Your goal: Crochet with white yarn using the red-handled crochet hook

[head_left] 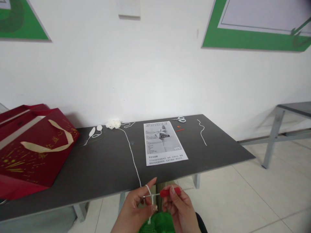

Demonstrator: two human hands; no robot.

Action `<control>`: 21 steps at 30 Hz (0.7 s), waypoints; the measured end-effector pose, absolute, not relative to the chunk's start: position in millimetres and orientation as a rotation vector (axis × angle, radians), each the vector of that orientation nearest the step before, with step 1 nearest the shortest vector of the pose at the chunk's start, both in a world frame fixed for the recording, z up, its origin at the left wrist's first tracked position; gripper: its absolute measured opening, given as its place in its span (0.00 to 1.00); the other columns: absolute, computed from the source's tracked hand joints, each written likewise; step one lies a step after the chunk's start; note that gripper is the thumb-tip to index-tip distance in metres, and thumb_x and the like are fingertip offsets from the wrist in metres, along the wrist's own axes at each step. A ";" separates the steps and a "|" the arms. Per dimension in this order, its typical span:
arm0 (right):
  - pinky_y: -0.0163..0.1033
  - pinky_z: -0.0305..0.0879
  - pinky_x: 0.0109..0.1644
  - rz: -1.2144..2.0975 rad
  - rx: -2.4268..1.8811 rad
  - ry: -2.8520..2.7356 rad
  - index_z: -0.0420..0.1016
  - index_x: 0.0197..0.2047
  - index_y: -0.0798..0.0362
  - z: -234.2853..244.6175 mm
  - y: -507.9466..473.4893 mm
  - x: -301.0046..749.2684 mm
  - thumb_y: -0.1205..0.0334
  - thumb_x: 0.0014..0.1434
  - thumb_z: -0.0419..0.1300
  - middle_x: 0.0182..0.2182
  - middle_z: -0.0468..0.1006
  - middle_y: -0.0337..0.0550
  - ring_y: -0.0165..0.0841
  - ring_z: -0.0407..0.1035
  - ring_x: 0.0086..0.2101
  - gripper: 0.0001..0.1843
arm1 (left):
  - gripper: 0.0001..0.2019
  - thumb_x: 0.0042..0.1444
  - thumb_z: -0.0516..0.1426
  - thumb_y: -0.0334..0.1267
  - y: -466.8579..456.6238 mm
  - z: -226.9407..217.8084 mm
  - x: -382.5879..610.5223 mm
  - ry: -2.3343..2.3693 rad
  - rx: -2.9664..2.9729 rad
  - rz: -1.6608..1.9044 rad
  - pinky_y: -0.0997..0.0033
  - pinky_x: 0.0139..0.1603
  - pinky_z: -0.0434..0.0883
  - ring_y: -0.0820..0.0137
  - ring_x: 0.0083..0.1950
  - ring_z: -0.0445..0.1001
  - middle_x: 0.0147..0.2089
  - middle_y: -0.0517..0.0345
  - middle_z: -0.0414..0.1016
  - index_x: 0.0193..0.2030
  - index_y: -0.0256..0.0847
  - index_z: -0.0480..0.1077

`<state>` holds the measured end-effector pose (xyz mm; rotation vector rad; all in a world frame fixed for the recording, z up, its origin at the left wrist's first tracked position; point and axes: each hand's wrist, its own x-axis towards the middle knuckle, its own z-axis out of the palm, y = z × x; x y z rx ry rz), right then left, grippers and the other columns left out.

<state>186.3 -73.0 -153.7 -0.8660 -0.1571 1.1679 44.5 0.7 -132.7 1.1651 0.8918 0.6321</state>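
My left hand (136,204) is closed below the table's front edge, with white yarn (132,152) looped over its raised forefinger and pinched between thumb and fingers. The yarn runs back across the dark table (102,168) to a small white yarn pile (113,123) by the wall. My right hand (178,205) is closed on a red-handled crochet hook (167,193), whose metal tip points left into the loop at my left fingers. Something green (157,225) lies beneath both hands.
A printed instruction sheet (164,143) lies mid-table. Scissors (180,119), a small red item (179,130) and a loose white strand (202,131) lie to its right. White crocheted pieces (95,130) sit left of the pile. A red gift bag (31,149) lies at the left. Another table (295,110) stands right.
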 end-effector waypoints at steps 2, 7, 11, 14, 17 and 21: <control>0.32 0.69 0.23 1.102 -0.953 -0.258 0.83 0.30 0.56 -152.6 -75.6 188.4 0.49 0.48 0.73 0.21 0.81 0.41 0.29 0.71 0.20 0.17 | 0.23 0.42 0.67 0.24 0.3 -130.6 42.7 0.917 1.236 0.690 0.70 0.37 0.63 0.67 0.29 0.67 0.24 0.63 0.71 0.47 0.44 0.82; 0.37 0.70 0.29 0.600 -1.281 -0.785 0.86 0.34 0.47 -155.0 -85.7 187.3 0.53 0.60 0.64 0.26 0.83 0.45 0.37 0.75 0.27 0.11 | 0.22 0.43 0.68 0.26 -8.0 -139.4 50.0 1.019 1.210 0.952 0.69 0.38 0.65 0.66 0.28 0.68 0.22 0.64 0.69 0.47 0.42 0.82; 0.38 0.73 0.31 0.035 -1.181 -1.372 0.76 0.57 0.37 -167.0 -89.5 176.2 0.68 0.58 0.66 0.33 0.88 0.43 0.39 0.77 0.28 0.25 | 0.28 0.41 0.72 0.34 -12.5 -143.0 57.1 0.954 0.918 0.844 0.74 0.28 0.61 0.74 0.23 0.63 0.21 0.68 0.68 0.52 0.43 0.79; 0.42 0.73 0.32 -0.054 -1.175 -1.336 0.72 0.59 0.32 -169.2 -91.0 170.1 0.64 0.60 0.65 0.34 0.88 0.42 0.40 0.77 0.29 0.26 | 0.26 0.35 0.75 0.39 -11.3 -134.7 54.5 0.795 0.639 0.701 0.75 0.26 0.61 0.76 0.23 0.65 0.22 0.64 0.73 0.46 0.44 0.82; 0.44 0.70 0.30 0.275 -1.126 -1.164 0.81 0.50 0.32 -161.0 -91.7 172.5 0.58 0.60 0.66 0.31 0.86 0.42 0.40 0.73 0.27 0.15 | 0.24 0.34 0.76 0.35 -7.8 -121.8 48.8 0.763 0.607 0.653 0.76 0.29 0.63 0.77 0.25 0.68 0.22 0.62 0.75 0.43 0.42 0.83; 0.44 0.67 0.29 0.605 -0.989 -0.923 0.86 0.40 0.42 -154.2 -88.1 181.6 0.55 0.59 0.65 0.30 0.83 0.47 0.41 0.73 0.28 0.08 | 0.25 0.27 0.76 0.29 -3.6 -105.4 46.4 0.712 0.504 0.543 0.79 0.29 0.63 0.78 0.24 0.68 0.21 0.61 0.77 0.39 0.36 0.84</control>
